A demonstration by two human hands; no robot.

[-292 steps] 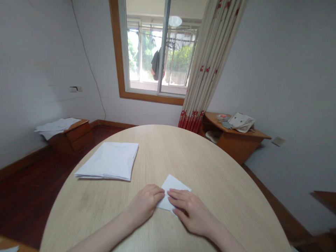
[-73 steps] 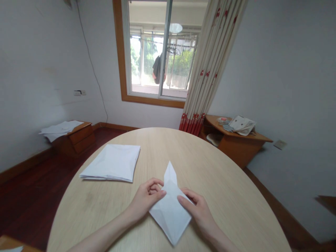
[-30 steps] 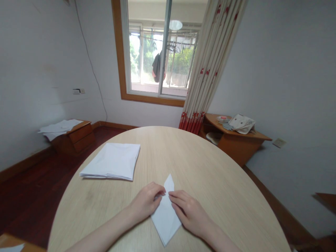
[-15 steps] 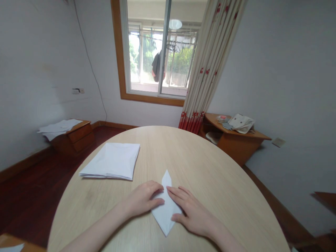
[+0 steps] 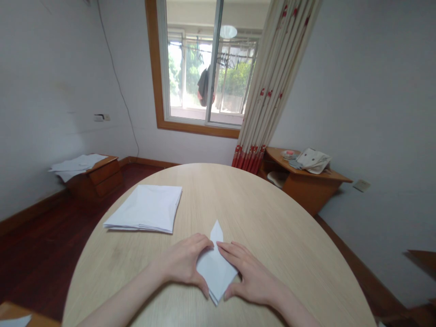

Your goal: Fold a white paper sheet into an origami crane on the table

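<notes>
A white sheet folded into a narrow diamond, the folded paper point(image 5: 215, 270), lies flat on the round wooden table point(image 5: 272, 227) in front of me. My left hand point(image 5: 185, 263) rests on its left side with fingers stretched and the thumb at the lower left edge. My right hand point(image 5: 247, 274) lies flat on its right side, fingertips meeting the left hand's near the upper part of the fold. Both hands press the paper down; only its far tip and middle strip show between them.
A stack of white sheets point(image 5: 146, 209) lies on the table to the far left. A low wooden cabinet point(image 5: 97, 175) with papers stands by the left wall. A corner shelf point(image 5: 306, 181) with cloth sits right of the curtain point(image 5: 272, 86) and window.
The paper was lifted and opened into a larger kite shape, then laid back down. Since half a second ago both thumbs have slid toward its near tip, the hands framing it more closely.
</notes>
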